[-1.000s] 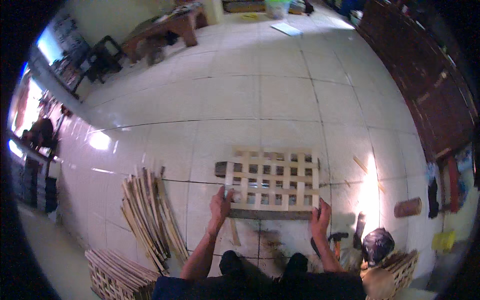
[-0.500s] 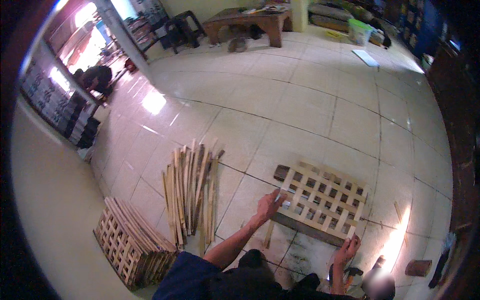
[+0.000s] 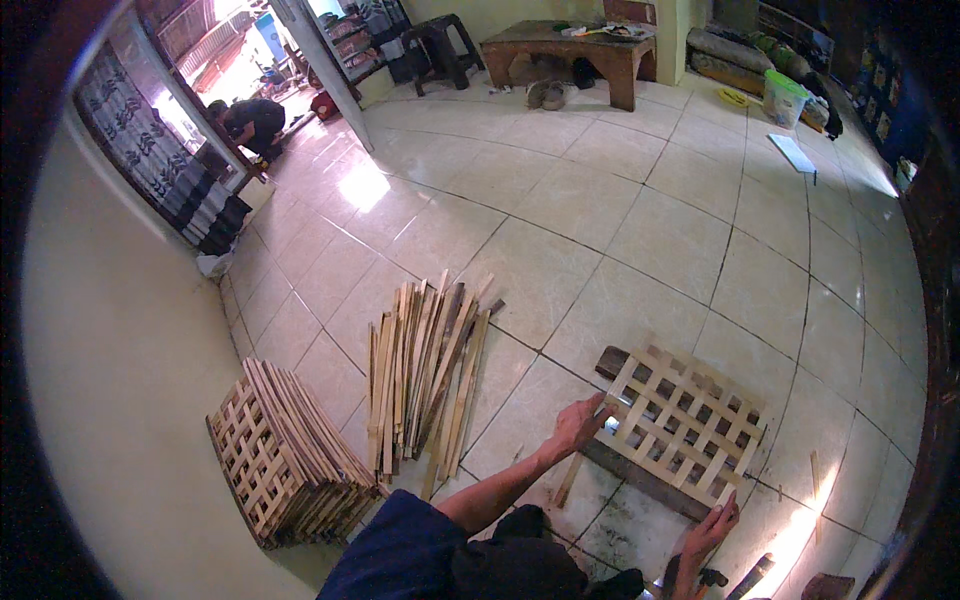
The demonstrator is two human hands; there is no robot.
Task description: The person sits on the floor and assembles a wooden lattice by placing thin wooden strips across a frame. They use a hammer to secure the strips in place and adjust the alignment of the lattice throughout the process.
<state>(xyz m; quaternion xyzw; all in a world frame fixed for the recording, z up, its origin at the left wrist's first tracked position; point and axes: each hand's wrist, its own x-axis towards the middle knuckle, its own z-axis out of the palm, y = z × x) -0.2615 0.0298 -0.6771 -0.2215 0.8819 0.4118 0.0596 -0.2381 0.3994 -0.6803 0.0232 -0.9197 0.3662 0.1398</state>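
Observation:
A woven lattice panel of pale wooden or bamboo strips (image 3: pixel 686 424) rests on dark wooden boards (image 3: pixel 645 480) on the tiled floor in front of me. My left hand (image 3: pixel 580 424) is closed on the panel's left edge, near its front left corner. At the near right corner, my right hand (image 3: pixel 712 528) pinches the panel's edge between thumb and fingers. One end of a dark wood piece (image 3: pixel 612 362) sticks out past the panel's far left corner. A loose strip (image 3: pixel 568 482) lies on the floor just below my left hand.
Left of me lie a pile of loose strips (image 3: pixel 425 375) and a stack of finished-looking lattice panels (image 3: pixel 262 455) by the wall. Tool handles (image 3: pixel 750 578) show beside my right forearm. Farther off are a low wooden table (image 3: pixel 570 62), a black stool (image 3: pixel 440 52) and a crouching person (image 3: pixel 255 125).
My view has turned somewhat, so the scene sits farther right in the picture. Both hands keep their grip on the lattice panel, which stays on the boards.

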